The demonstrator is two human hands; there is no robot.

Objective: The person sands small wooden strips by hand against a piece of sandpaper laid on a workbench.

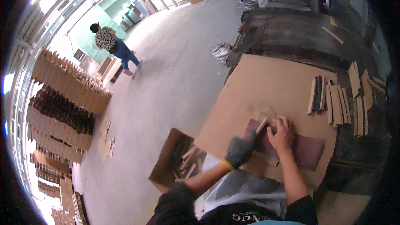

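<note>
My left hand (pixel 240 152), in a grey work glove with a yellow cuff, is closed around the lower end of a short wooden strip (pixel 261 125). Motion smears its fingertips. Close beside it, my bare right hand (pixel 282 134) has its fingers bent and pressed downward; what lies under them is hidden. Both hands are over a dark red sheet, probably sandpaper (pixel 309 152), which lies flat on a large piece of brown cardboard (pixel 266 79). Part of the sheet disappears beneath my right hand and forearm.
Right of my hands lie several wooden strips (pixel 334 104), some dark. An open cardboard box (pixel 166 158) with wood pieces stands at lower left. The dark table (pixel 287 33) extends beyond the cardboard. Tall stacks (pixel 62 112) line the left; another person (pixel 114 48) stands farther off.
</note>
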